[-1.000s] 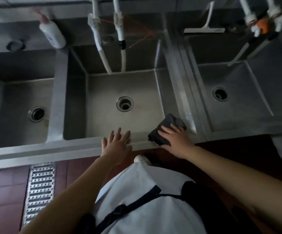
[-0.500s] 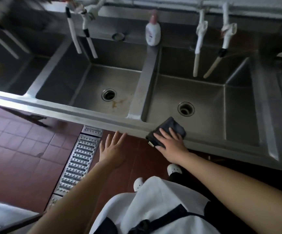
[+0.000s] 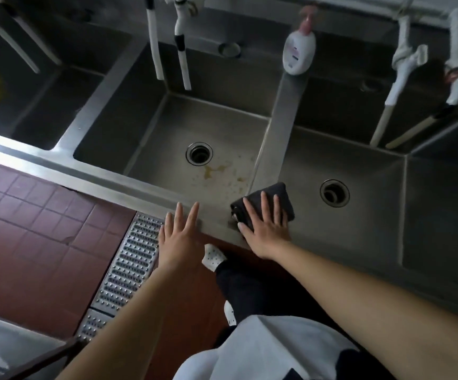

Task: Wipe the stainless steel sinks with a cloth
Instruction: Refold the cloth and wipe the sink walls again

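A row of stainless steel sinks runs across the view. The middle basin [image 3: 167, 127] has yellowish stains near its drain [image 3: 199, 153]. To its right lies another basin [image 3: 373, 174] with its own drain [image 3: 334, 193]. A dark folded cloth [image 3: 271, 197] lies on the front rim [image 3: 216, 215], where the divider between these two basins meets it. My right hand [image 3: 266, 224] presses flat on the cloth with fingers spread. My left hand [image 3: 179, 237] is open, fingertips over the front rim below the stained basin, holding nothing.
A white soap bottle [image 3: 299, 52] with a pink pump stands at the back of the divider. White hoses [image 3: 167, 50] hang over the middle basin, others [image 3: 403, 75] over the right one. A third basin [image 3: 41, 86] is far left. A metal floor grate [image 3: 129, 259] crosses red tiles below.
My view and body have shifted left along the sinks. The right hand slid the cloth left along the front rim to the divider. The left hand returned to the rim.
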{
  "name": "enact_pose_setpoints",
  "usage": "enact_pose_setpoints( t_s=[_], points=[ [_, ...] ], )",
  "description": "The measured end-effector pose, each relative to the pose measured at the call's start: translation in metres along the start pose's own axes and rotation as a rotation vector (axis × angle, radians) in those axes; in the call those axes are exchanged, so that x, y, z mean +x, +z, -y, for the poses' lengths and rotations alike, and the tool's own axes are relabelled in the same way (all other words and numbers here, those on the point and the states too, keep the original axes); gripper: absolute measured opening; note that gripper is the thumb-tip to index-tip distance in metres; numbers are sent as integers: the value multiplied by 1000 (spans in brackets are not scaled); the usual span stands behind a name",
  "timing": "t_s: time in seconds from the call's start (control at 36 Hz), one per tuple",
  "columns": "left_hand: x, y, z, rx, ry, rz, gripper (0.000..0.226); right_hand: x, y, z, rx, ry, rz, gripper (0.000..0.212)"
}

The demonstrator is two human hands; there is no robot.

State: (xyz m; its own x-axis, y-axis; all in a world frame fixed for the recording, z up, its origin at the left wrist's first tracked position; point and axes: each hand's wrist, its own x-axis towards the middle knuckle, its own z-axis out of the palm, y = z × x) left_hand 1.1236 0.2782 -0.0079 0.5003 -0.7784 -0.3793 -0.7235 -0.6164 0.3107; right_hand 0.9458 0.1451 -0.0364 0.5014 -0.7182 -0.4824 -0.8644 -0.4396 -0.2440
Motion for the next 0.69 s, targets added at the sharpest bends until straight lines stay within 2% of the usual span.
enact_pose_setpoints(
  t_s=[0.14, 0.22, 0.33, 0.42, 0.56, 0.69],
  points=[
    [35, -16, 5, -50, 27, 37, 85, 87, -42, -2, 99, 183, -132, 71],
    [58, -25, 6, -4, 52, 93, 85, 148, -77, -11, 126, 260, -206, 73],
    [96, -41, 6, 69, 109, 150, 89, 221, -124, -30, 136, 336, -223, 89],
    [129, -55, 6, 83, 117, 179, 90, 264, -153, -42, 106, 369, -216, 93],
    [175, -78, 0, 17, 73, 212, 87, 292, -174, -45, 64, 401, -215, 85],
    [202, -89, -8, -167, 53, 280, 84, 271, -165, -31, 113, 389, -381, 71]
  ],
)
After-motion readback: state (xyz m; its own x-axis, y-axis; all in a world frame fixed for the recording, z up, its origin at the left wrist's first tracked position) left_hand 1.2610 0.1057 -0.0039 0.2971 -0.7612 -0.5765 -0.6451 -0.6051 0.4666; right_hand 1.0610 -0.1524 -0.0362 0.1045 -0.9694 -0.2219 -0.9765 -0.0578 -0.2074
